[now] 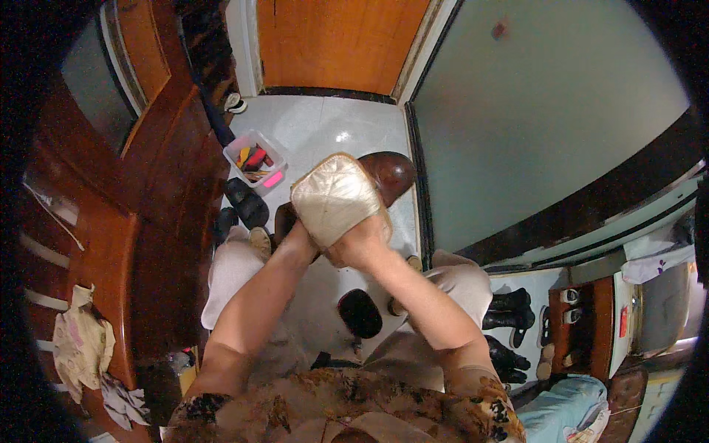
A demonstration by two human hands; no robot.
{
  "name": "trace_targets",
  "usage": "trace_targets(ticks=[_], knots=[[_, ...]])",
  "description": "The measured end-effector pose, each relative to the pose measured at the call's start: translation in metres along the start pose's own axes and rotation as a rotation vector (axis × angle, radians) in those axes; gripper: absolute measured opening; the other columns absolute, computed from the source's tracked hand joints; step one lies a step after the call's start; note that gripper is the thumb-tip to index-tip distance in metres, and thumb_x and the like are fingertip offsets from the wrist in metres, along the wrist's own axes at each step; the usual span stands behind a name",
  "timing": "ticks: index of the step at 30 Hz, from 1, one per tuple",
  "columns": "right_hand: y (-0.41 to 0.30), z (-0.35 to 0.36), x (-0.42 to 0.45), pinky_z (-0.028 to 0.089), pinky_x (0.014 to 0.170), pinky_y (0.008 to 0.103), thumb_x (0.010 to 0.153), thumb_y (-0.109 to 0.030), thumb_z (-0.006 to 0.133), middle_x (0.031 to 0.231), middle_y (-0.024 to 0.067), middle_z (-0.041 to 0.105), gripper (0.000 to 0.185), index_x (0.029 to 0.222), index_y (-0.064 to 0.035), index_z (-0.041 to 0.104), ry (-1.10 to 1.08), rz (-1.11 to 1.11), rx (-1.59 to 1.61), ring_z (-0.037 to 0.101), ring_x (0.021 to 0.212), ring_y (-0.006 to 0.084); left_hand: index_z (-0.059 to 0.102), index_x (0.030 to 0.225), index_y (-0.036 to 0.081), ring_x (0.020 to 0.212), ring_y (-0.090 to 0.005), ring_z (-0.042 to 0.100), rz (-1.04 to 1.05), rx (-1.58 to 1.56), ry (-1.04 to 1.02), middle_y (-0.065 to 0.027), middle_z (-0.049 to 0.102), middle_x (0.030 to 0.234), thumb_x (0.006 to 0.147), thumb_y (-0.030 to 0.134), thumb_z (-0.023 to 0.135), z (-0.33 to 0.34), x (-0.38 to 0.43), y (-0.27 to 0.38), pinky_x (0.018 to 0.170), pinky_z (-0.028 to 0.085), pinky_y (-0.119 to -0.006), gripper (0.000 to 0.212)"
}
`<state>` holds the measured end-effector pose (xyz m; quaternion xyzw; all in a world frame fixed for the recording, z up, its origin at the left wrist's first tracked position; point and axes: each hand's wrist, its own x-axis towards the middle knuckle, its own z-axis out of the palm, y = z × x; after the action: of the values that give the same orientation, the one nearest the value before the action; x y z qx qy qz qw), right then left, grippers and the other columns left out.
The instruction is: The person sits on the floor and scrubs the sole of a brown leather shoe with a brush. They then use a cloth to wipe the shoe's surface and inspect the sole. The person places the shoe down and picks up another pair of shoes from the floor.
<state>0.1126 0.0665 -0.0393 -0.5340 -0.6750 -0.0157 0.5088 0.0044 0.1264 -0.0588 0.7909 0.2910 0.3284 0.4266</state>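
A shiny pale-gold quilted pad [335, 196] is raised in front of me, over the floor. My right hand [363, 243] grips its lower edge. Behind its upper right side shows the rounded toe of a brown leather shoe [394, 173]. My left hand [299, 243] is at the pad's lower left corner, against a dark brown piece of footwear [284, 222]; its fingers are mostly hidden, so its hold is unclear. Whether the two brown parts belong to one shoe cannot be made out. Between my legs lies a dark oval brush [360, 313] on the floor.
Beside a wooden cabinet [166, 232] sits a clear plastic box [272, 158] of small items, with black shoes [247, 202] near it. A frosted panel [532, 122] rises on the right. Several black boots [507, 318] stand by a shoe rack [592, 326]. An orange-brown door [340, 47] is ahead.
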Motion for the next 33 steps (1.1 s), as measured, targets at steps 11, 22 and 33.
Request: trace_targets(ticks=[11, 22, 33], knots=[[0.03, -0.026, 0.03, 0.029, 0.111, 0.0454, 0.084, -0.02, 0.056, 0.132, 0.0133, 0.052, 0.042, 0.125, -0.0147, 0.056, -0.222, -0.281, -0.456, 0.045, 0.126, 0.0325, 0.047, 0.132, 0.012, 0.122, -0.0198, 0.044, -0.026, 0.005, 0.028, -0.0053, 0.047, 0.134, 0.091, 0.026, 0.052, -0.001, 0.01, 0.0, 0.102, 0.036, -0.033, 0.044], [0.05, -0.023, 0.033, 0.025, 0.113, 0.046, 0.08, -0.02, 0.059, 0.136, 0.0118, 0.05, 0.048, 0.128, -0.015, 0.056, -0.16, -0.166, -0.3, 0.042, 0.129, 0.0346, 0.048, 0.131, 0.012, 0.12, -0.0191, 0.045, -0.027, 0.007, 0.023, -0.0049, 0.048, 0.132, 0.09, 0.026, 0.053, -0.002, 0.019, -0.009, 0.1, 0.037, -0.032, 0.044], [-0.011, -0.004, 0.016, 0.025, 0.113, 0.0446, 0.074, -0.023, 0.067, 0.142, 0.0157, 0.041, 0.066, 0.135, -0.0097, 0.046, -0.016, -0.137, -0.103, 0.036, 0.133, 0.0311, 0.049, 0.129, 0.012, 0.118, -0.0184, 0.046, -0.035, -0.007, 0.036, -0.0045, 0.049, 0.129, 0.089, 0.026, 0.054, -0.004, 0.0, -0.007, 0.098, 0.038, -0.031, 0.043]])
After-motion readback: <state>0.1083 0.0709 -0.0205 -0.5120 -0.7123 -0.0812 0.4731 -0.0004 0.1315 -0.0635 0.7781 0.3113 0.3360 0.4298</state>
